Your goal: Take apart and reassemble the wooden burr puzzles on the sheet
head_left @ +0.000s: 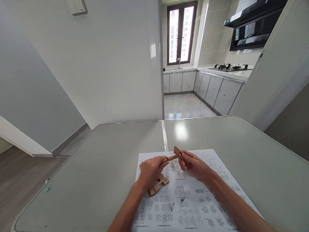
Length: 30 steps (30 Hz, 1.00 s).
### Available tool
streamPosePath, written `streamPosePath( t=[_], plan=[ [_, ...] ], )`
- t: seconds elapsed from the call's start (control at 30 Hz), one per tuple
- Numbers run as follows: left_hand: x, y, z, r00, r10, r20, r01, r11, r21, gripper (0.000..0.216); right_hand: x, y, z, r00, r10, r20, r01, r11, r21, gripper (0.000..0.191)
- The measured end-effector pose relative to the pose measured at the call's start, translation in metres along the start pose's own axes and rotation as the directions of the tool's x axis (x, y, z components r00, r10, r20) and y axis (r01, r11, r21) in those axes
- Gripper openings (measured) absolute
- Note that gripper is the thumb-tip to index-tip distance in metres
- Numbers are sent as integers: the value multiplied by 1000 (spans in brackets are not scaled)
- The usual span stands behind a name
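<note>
The left hand (151,168) pinches a slim brown wooden stick (172,158) pointing near three o'clock, toward the brown wooden block (177,151) the right hand (193,164) grips.

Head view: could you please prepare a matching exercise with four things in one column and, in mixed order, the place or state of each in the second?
Things:
1. left hand
2. stove
3. sheet
4. right hand

Places and states:
A. white and printed, lying on the table
B. holding a block at the stick's right end
C. gripping the stick
D. on the kitchen counter

Right pairs: 1-C, 2-D, 3-A, 4-B
</note>
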<state>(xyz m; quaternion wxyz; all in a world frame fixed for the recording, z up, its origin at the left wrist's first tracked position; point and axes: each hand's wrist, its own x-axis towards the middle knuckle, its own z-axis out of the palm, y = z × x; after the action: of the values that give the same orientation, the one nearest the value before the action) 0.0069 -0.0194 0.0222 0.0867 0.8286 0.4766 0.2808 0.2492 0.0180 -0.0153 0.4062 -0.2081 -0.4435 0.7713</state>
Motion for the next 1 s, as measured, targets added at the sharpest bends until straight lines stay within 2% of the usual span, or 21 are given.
streamPosePath(
  t=[0.33,0.47,0.73,1.0],
  plan=[
    [3,6,-5,991,-108,80,114,991,-76,30,0,-1,-1,1000,15,-18,-15,1000,0,36],
    [4,11,-9,986,-125,111,143,974,-174,31,-1,-3,2,1000,22,-7,-22,1000,7,39],
    [2,22,-7,968,-116,223,202,888,-414,39,-1,-3,4,998,14,-53,-10,997,76,26],
    [3,17,-2,977,-57,204,155,852,-501,31,-4,-9,6,998,30,-49,-23,991,131,27]
  ],
)
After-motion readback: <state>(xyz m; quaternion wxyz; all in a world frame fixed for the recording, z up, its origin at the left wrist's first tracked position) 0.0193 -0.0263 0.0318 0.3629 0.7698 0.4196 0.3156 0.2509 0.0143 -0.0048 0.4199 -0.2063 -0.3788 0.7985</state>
